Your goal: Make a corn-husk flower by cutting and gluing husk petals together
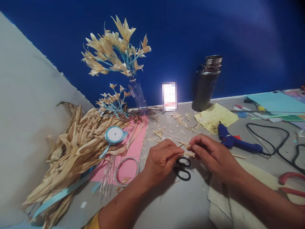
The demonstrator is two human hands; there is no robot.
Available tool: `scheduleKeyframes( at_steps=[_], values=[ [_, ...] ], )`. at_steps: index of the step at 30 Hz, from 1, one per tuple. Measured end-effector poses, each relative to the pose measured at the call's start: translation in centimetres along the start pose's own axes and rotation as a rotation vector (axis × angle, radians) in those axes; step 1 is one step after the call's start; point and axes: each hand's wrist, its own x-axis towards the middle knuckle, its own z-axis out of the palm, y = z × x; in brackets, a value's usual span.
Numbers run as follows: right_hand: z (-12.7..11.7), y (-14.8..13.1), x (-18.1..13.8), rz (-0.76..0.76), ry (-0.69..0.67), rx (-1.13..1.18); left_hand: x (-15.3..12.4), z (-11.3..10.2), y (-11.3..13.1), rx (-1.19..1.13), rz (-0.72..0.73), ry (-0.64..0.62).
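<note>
Both my hands are close together over the table, fingers pinched. My right hand (212,154) grips a small pale piece of dried corn husk (190,154) between thumb and fingers. On its other side, my left hand (162,159) pinches the near end of the husk, its fingertips partly hiding the grip. Black-handled scissors (185,174) lie right below the fingers, their blades hidden behind my left hand. Husk scraps (178,118) are scattered beyond. A blue glue gun (235,140) rests on its side to the right of my right hand.
At left lie a heap of dried husks (71,143), a ribbon spool (114,135), a tape roll (116,171) and thin wires (108,178) on pink paper (140,136). Husk flowers (114,47) stand in a clear bottle (137,95). A dark flask (205,89), lit screen (169,97) and red-handled tool (289,178) are around.
</note>
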Motion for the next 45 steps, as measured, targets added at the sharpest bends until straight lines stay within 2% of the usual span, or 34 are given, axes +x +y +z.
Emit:
scheduleKeyframes(
  at_steps=[7,11,16,23,31,36,41,45],
  values=[
    [0.3,-0.3,-0.1,-0.028,-0.032,-0.031,-0.2,-0.1,0.1,0.046,-0.016,-0.035],
    [0.4,-0.4,-0.2,-0.012,-0.03,-0.033,-0.3,0.1,0.2,0.036,-0.061,0.015],
    [0.3,-0.4,-0.4,-0.032,-0.04,-0.064,0.1,0.1,0.8,0.028,-0.2,0.088],
    [0.1,-0.3,-0.5,-0.135,-0.033,-0.096,0.3,-0.3,1.2,-0.019,-0.244,0.069],
    [0.1,0.3,-0.5,-0.292,-0.01,-0.145,0.3,-0.1,1.4,-0.166,-0.504,0.055],
    [0.0,0.3,-0.5,-0.342,-0.028,-0.16,0.4,-0.1,1.5,-0.279,-0.58,0.041],
    [-0.1,0.0,-0.5,-0.311,-0.035,-0.126,0.5,-0.1,1.4,-0.299,-0.583,0.001],
    [-0.4,-0.5,-0.5,-0.113,0.018,0.01,0.7,0.0,1.2,-0.481,-0.758,0.054]
  ],
)
